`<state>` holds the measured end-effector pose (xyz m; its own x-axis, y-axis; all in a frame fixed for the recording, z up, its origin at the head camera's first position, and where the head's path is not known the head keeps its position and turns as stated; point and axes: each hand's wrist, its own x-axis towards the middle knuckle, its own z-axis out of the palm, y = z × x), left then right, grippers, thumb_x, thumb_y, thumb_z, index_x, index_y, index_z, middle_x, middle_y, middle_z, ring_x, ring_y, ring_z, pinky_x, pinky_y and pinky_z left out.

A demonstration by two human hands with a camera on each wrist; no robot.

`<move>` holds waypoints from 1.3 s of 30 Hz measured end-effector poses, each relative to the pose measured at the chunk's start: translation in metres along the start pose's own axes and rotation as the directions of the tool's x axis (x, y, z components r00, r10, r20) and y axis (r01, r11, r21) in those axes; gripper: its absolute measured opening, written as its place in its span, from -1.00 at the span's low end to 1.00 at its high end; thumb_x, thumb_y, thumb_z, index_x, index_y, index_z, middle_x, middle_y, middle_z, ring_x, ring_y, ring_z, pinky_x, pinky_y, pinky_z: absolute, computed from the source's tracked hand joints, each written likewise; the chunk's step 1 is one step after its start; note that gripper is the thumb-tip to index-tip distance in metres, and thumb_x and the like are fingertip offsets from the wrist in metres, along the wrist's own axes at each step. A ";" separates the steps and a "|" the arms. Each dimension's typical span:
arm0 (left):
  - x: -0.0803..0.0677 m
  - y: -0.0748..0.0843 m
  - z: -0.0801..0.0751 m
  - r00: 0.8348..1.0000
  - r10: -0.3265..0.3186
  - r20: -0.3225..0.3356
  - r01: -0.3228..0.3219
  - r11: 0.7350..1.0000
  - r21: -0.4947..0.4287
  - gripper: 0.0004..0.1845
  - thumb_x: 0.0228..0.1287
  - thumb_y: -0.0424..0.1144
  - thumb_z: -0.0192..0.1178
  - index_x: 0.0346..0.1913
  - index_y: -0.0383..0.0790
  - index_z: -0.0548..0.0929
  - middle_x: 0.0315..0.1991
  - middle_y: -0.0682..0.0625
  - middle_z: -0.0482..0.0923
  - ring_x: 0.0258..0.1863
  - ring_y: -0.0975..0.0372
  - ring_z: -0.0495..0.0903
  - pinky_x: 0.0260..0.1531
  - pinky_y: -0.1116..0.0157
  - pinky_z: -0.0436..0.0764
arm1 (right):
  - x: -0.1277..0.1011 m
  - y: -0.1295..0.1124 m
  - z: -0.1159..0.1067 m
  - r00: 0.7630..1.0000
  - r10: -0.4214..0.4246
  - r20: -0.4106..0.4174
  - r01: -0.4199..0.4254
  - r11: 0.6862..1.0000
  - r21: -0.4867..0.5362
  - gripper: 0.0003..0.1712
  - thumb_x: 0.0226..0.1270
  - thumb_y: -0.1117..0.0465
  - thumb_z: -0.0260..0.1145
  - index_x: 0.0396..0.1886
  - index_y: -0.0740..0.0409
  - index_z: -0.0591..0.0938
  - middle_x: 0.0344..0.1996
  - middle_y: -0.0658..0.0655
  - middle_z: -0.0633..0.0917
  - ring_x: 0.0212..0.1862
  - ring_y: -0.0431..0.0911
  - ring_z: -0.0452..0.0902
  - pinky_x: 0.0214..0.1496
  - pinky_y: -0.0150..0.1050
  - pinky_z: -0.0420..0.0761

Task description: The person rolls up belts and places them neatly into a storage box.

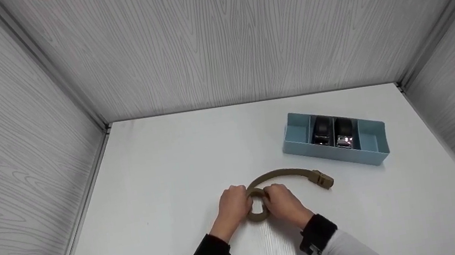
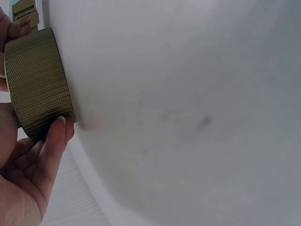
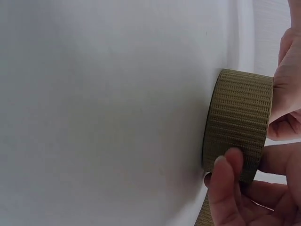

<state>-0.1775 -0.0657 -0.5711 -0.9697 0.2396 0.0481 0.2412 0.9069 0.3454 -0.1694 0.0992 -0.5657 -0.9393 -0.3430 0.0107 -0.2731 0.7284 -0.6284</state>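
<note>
Your left hand and right hand both have their fingers curled round the rolled end of the olive-tan woven webbing belt, low in the centre of the frame on the white table. If either pinch slackens, I'd expect the stiff coil to spring open. The unrolled tail arcs up and rightward, its long axis ending at the tan plastic buckle, pointing toward the blue plastic divider tray.
</note>
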 end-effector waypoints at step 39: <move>-0.004 -0.001 0.003 0.994 0.089 -0.067 -0.081 0.991 0.102 -0.89 0.08 -0.38 0.29 -0.55 -0.26 0.65 -0.60 -0.07 0.56 -0.59 0.14 0.58 -0.58 0.26 0.52 | 0.000 -0.002 0.000 0.999 -0.049 0.002 0.049 0.998 -0.033 -0.90 0.35 0.38 0.25 -0.23 0.23 0.68 -0.37 0.08 0.64 -0.30 -0.09 0.56 -0.23 -0.17 0.55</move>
<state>-0.1742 -0.0661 -0.5740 -0.9449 0.2950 0.1416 0.3221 0.9149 0.2433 -0.1687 0.0980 -0.5651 -0.9245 -0.3791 0.0400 -0.3253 0.7300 -0.6011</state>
